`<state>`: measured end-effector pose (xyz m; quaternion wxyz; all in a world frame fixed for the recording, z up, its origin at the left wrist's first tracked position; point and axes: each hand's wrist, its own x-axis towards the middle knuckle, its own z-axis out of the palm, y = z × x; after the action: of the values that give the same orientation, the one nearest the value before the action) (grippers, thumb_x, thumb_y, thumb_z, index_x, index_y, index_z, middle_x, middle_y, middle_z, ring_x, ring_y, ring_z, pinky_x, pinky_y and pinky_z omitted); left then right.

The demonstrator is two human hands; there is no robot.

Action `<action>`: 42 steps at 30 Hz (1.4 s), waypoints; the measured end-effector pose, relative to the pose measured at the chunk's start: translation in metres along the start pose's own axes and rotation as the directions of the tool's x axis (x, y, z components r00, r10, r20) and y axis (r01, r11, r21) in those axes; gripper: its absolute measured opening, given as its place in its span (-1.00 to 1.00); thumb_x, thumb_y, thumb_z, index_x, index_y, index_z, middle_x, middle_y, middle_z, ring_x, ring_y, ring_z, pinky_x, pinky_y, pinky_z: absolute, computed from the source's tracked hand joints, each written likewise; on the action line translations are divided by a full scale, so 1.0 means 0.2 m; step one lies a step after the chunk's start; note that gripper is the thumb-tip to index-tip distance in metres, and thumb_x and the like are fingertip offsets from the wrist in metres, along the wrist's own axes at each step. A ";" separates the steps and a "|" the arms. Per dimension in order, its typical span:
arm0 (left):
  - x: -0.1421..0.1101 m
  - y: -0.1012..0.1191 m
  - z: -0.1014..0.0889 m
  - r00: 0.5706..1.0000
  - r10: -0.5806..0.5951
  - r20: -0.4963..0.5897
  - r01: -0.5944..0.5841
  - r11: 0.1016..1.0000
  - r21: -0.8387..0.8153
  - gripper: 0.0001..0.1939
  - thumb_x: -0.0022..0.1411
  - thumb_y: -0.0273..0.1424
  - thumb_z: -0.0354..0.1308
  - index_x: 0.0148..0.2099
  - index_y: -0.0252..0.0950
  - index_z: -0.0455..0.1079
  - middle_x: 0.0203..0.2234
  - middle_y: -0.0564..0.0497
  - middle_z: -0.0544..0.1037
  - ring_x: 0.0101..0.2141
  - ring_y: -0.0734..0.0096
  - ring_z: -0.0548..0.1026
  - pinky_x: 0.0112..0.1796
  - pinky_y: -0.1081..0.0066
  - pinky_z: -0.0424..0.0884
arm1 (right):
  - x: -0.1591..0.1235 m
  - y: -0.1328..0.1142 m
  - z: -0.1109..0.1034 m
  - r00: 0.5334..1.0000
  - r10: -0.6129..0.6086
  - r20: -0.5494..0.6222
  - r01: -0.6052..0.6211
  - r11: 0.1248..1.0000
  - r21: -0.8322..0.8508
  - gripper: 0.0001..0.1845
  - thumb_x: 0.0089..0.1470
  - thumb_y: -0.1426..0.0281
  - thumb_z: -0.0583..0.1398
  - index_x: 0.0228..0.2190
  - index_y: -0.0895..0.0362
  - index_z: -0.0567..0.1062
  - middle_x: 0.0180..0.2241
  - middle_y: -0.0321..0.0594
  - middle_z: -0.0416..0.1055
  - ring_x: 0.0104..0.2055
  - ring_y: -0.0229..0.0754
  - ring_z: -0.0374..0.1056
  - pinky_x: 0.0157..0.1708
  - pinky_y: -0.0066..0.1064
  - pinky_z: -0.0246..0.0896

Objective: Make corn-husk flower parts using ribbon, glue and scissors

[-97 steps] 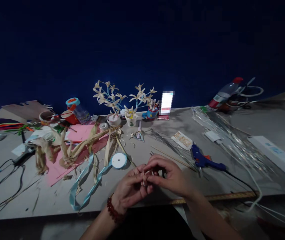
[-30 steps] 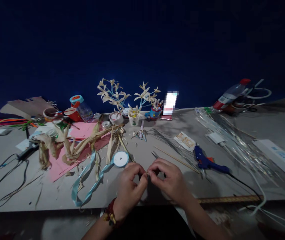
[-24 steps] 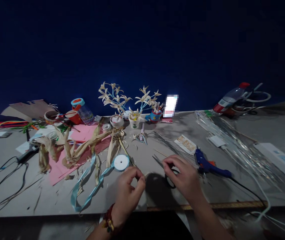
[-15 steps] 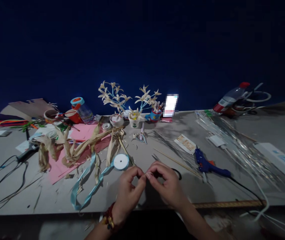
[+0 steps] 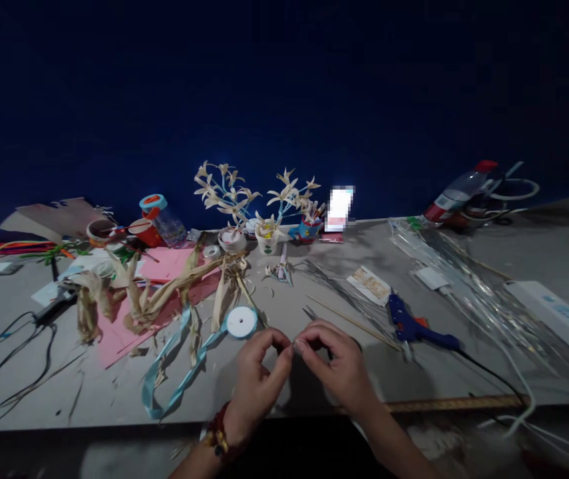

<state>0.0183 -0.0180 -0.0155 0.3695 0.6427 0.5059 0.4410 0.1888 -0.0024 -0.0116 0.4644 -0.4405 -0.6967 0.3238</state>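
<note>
Near the table's front edge, my left hand [image 5: 263, 369] and my right hand [image 5: 337, 362] meet fingertip to fingertip, both pinched closed. Whatever they pinch is too small and dim to make out. Just left of my left hand lies a white spool [image 5: 241, 322] with light-blue ribbon [image 5: 179, 398] unwound from it. Scissors [image 5: 310, 313] lie partly hidden behind my right hand, blades showing. Dry corn husks [image 5: 139, 309] are spread over pink paper [image 5: 167, 263] on the left. Beyond my hands, husk flowers on blue stems [image 5: 224, 189] stand in a paper cup [image 5: 267, 241].
A blue glue gun [image 5: 416, 329] lies to the right, its cord running off the front edge. Thin wires [image 5: 344, 293], a wooden stick [image 5: 354, 322], a bundle of clear wrapping [image 5: 464, 286] and a white power strip [image 5: 558, 313] are there too. A bottle [image 5: 464, 189] leans at the back right.
My right hand has shifted slightly to the right, and its fingertips have turned a little. The hands stay together, and the things on the table have not moved.
</note>
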 end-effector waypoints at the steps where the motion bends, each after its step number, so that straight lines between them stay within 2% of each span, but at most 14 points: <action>1: 0.00 0.00 0.01 1.000 0.005 -0.004 -0.005 1.000 0.018 -0.84 0.31 -0.40 0.08 -0.36 -0.27 0.36 -0.48 0.04 0.48 -0.38 0.36 0.45 -0.28 0.41 0.31 | 0.00 -0.01 0.00 1.000 -0.002 0.002 0.002 1.000 0.001 -0.87 0.20 0.46 0.20 -0.41 0.09 0.51 -0.43 -0.28 0.43 -0.38 -0.21 0.37 -0.35 -0.42 0.26; 8: -0.01 0.00 0.02 0.998 0.012 -0.055 -0.006 0.993 0.114 -0.81 0.30 -0.43 0.07 -0.40 -0.27 0.35 -0.51 0.05 0.46 -0.42 0.38 0.44 -0.32 0.42 0.28 | -0.01 0.00 0.02 1.000 -0.010 0.009 0.010 1.000 -0.014 -0.89 0.18 0.49 0.20 -0.40 0.09 0.48 -0.43 -0.29 0.41 -0.39 -0.23 0.35 -0.36 -0.43 0.25; 15: -0.02 -0.02 0.03 0.994 0.081 -0.073 -0.067 0.981 0.184 -0.84 0.25 -0.48 0.09 -0.41 -0.26 0.34 -0.51 0.05 0.46 -0.40 0.37 0.43 -0.32 0.41 0.28 | -0.02 0.01 0.01 1.000 -0.025 0.014 0.026 0.998 -0.061 -0.87 0.17 0.51 0.18 -0.41 0.09 0.45 -0.43 -0.29 0.38 -0.39 -0.23 0.34 -0.37 -0.44 0.24; 23: -0.02 -0.02 0.02 0.994 0.055 -0.092 -0.037 0.982 0.184 -0.81 0.25 -0.49 0.08 -0.44 -0.25 0.32 -0.54 0.07 0.45 -0.43 0.39 0.43 -0.32 0.42 0.30 | -0.02 0.05 -0.06 0.983 -0.109 -0.148 0.072 0.971 -0.230 -0.86 0.15 0.55 0.16 -0.40 0.09 0.43 -0.42 -0.29 0.37 -0.41 -0.23 0.32 -0.36 -0.41 0.22; 25: -0.02 -0.02 0.02 0.994 0.052 -0.096 -0.035 0.984 0.177 -0.81 0.25 -0.49 0.08 -0.44 -0.25 0.32 -0.53 0.07 0.45 -0.43 0.40 0.44 -0.33 0.42 0.30 | -0.02 0.05 -0.07 0.984 -0.089 -0.151 0.057 0.977 -0.205 -0.85 0.17 0.54 0.15 -0.41 0.09 0.42 -0.42 -0.29 0.36 -0.41 -0.23 0.32 -0.37 -0.42 0.22; 29: -0.01 -0.02 0.03 0.993 0.074 -0.091 -0.056 0.980 0.190 -0.82 0.26 -0.47 0.10 -0.43 -0.25 0.32 -0.53 0.07 0.44 -0.43 0.39 0.43 -0.34 0.42 0.29 | -0.04 0.02 -0.03 1.000 -0.018 0.005 0.018 0.998 -0.055 -0.94 0.18 0.47 0.17 -0.33 0.09 0.44 -0.36 -0.26 0.37 -0.37 -0.22 0.34 -0.36 -0.42 0.27; 31: -0.02 -0.02 0.03 0.993 0.084 -0.083 -0.067 0.979 0.191 -0.83 0.26 -0.46 0.10 -0.42 -0.25 0.33 -0.53 0.06 0.45 -0.43 0.39 0.43 -0.34 0.41 0.29 | -0.04 0.01 0.00 0.999 0.007 0.042 -0.006 1.000 -0.024 -0.95 0.18 0.46 0.18 -0.33 0.09 0.44 -0.36 -0.26 0.37 -0.37 -0.22 0.34 -0.36 -0.41 0.27; 37: -0.02 -0.02 0.03 0.996 0.080 -0.039 -0.070 0.973 0.218 -0.86 0.26 -0.47 0.09 -0.38 -0.25 0.35 -0.50 0.03 0.50 -0.39 0.35 0.46 -0.32 0.40 0.31 | -0.03 0.02 0.03 0.999 0.006 0.036 -0.004 0.999 -0.047 -0.86 0.21 0.45 0.17 -0.41 0.08 0.45 -0.43 -0.29 0.37 -0.38 -0.20 0.33 -0.38 -0.41 0.23; 42: -0.02 -0.01 0.02 0.998 0.041 -0.055 -0.029 0.978 0.208 -0.85 0.25 -0.49 0.06 -0.39 -0.25 0.35 -0.49 0.02 0.49 -0.39 0.34 0.45 -0.30 0.39 0.33 | -0.02 0.02 0.00 0.998 -0.027 -0.063 0.021 0.996 -0.089 -0.84 0.19 0.46 0.16 -0.44 0.08 0.43 -0.45 -0.28 0.35 -0.41 -0.20 0.31 -0.39 -0.39 0.23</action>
<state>0.0207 -0.0207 -0.0189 0.2778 0.6731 0.5483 0.4112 0.1910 -0.0051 -0.0169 0.4704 -0.4624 -0.7004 0.2725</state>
